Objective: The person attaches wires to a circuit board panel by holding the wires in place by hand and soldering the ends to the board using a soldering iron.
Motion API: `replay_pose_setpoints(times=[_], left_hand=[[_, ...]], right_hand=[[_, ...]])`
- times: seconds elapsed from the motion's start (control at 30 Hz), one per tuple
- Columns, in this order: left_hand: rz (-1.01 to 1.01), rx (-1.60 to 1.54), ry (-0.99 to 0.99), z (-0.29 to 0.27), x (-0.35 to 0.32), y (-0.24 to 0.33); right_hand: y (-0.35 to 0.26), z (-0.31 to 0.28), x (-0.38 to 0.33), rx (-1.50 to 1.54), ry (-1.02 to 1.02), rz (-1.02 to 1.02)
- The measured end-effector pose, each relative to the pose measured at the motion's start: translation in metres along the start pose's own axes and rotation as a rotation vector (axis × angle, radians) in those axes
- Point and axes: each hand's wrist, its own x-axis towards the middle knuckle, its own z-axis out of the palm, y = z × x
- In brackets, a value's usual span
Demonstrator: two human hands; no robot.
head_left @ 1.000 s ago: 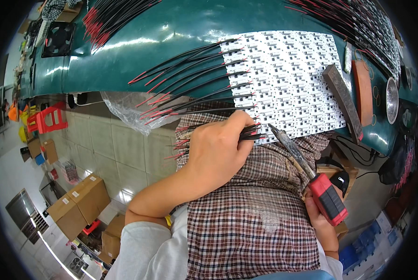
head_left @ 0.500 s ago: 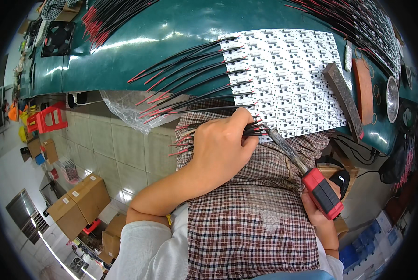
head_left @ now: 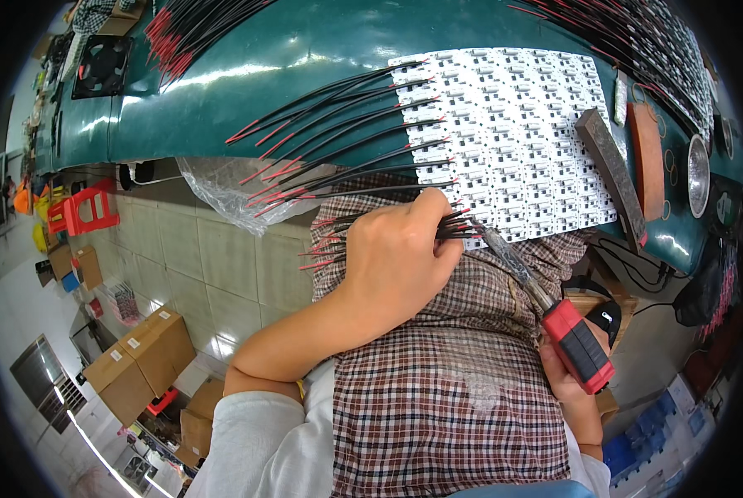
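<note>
My left hand (head_left: pixel 400 257) is closed around a bundle of black and red wires (head_left: pixel 338 236) at the near edge of the green table (head_left: pixel 305 75). The wire ends it holds meet the near edge of a white panel of small circuit boards (head_left: pixel 521 133). Several black-and-red wire pairs (head_left: pixel 338 124) run from the panel's left edge across the table. My right hand (head_left: pixel 567 382) grips the red and black handle of a soldering iron (head_left: pixel 579 344), whose metal tip reaches up to the panel's near edge beside my left fingers.
A dark bar (head_left: pixel 612 170) and a brown block (head_left: pixel 650 158) lie right of the panel, with a round metal dish (head_left: pixel 698 174) beyond. More wires (head_left: pixel 189 25) lie at the table's far side. A clear plastic bag (head_left: pixel 222 191) hangs off the edge. Cardboard boxes (head_left: pixel 139 357) stand on the floor.
The soldering iron has swung up and in, bringing its tip to the panel's near edge by my left fingers. My left hand has stayed on the wire bundle.
</note>
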Motion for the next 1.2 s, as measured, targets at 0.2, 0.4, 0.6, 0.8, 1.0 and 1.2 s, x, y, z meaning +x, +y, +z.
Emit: replay_pose_setpoints(times=[0.2,0.4,0.6,0.8,1.0,1.2], left_hand=[[-0.014,-0.032,-0.05,-0.005,0.008,-0.004],[-0.013,-0.028,-0.056,-0.005,0.01,-0.004],[-0.002,-0.024,-0.021,-0.003,0.009,-0.002],[-0.025,-0.025,-0.051,-0.003,0.009,-0.003],[-0.063,-0.14,-0.132,-0.014,0.012,-0.004],[-0.25,-0.26,-0.252,-0.025,0.015,-0.001]], right_hand=[[-0.001,0.0,0.001,-0.033,-0.013,-0.011],[0.001,0.0,0.001,-0.024,-0.036,-0.005],[0.0,0.0,0.001,-0.054,-0.009,-0.046],[-0.003,0.0,-0.004,-0.028,0.083,0.009],[-0.001,0.001,-0.011,-0.025,0.083,0.073],[0.0,0.0,-0.012,-0.044,0.078,0.047]])
